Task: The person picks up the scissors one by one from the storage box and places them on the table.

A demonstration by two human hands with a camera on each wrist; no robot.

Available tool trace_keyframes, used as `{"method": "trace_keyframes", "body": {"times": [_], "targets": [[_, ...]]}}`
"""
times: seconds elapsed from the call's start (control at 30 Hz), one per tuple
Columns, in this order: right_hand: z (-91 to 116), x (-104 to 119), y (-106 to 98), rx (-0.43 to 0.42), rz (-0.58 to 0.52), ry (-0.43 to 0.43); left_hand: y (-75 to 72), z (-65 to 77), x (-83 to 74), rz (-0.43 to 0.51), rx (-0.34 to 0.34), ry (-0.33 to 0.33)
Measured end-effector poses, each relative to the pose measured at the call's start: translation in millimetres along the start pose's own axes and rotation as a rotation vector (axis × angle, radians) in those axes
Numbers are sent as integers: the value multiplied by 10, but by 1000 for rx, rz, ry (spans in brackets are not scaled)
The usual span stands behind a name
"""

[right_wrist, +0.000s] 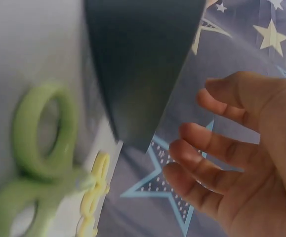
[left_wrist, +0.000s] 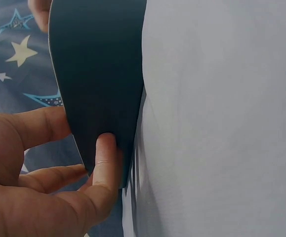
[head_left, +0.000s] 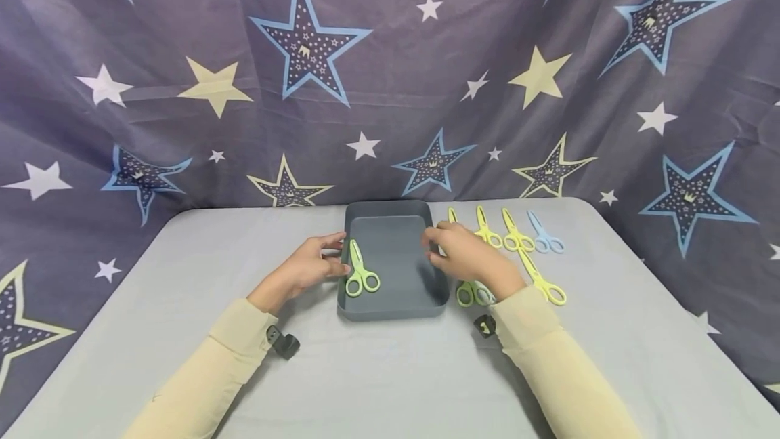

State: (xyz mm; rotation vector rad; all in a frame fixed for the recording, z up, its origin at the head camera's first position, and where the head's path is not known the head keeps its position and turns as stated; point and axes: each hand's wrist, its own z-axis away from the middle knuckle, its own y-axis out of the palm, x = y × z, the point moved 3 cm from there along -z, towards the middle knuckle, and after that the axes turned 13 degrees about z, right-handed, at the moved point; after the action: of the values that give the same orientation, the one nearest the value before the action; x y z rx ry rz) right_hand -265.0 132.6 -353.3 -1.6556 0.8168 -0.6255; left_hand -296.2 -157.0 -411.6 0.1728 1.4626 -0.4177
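Note:
A dark grey tray (head_left: 393,314) stands on the table. Inside it, at the left, lies a pair of green scissors (head_left: 359,273). My left hand (head_left: 311,263) holds the tray's left wall, one fingertip flat on the outer face and other digits behind the rim, as the left wrist view shows. My right hand (head_left: 466,253) hovers over the tray's right rim, fingers loosely bent, nothing in them. Below that hand, beside the tray, lies another pair of green scissors (head_left: 465,295), partly hidden by the wrist; its handles (right_wrist: 46,133) loom large in the right wrist view.
Several yellow scissors (head_left: 518,241) and one light blue pair (head_left: 545,239) lie in a row right of the tray. Nearer sits another yellow pair (head_left: 548,290). A star-patterned curtain (head_left: 390,73) hangs behind the white table (head_left: 365,385).

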Motion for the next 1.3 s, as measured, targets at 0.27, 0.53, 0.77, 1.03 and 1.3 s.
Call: {"method": "trace_keyframes", "body": {"times": [0.27,0.53,0.77,1.03,1.3], "targets": [[-175,179,96,43,31,-16,-6,7,-5,-26,-10,0],[-288,349,197,151,73,-17,-11,16,-2,-18,-16,-6],[-360,494,279,241,84,-22,-22,4,5,-24,-7,-5],[-370,603,380,302,36,-61,0,27,-7,-49,-10,-6],[-366,654,416,348,8,-57,4,22,-23,-34,3,2]]}}
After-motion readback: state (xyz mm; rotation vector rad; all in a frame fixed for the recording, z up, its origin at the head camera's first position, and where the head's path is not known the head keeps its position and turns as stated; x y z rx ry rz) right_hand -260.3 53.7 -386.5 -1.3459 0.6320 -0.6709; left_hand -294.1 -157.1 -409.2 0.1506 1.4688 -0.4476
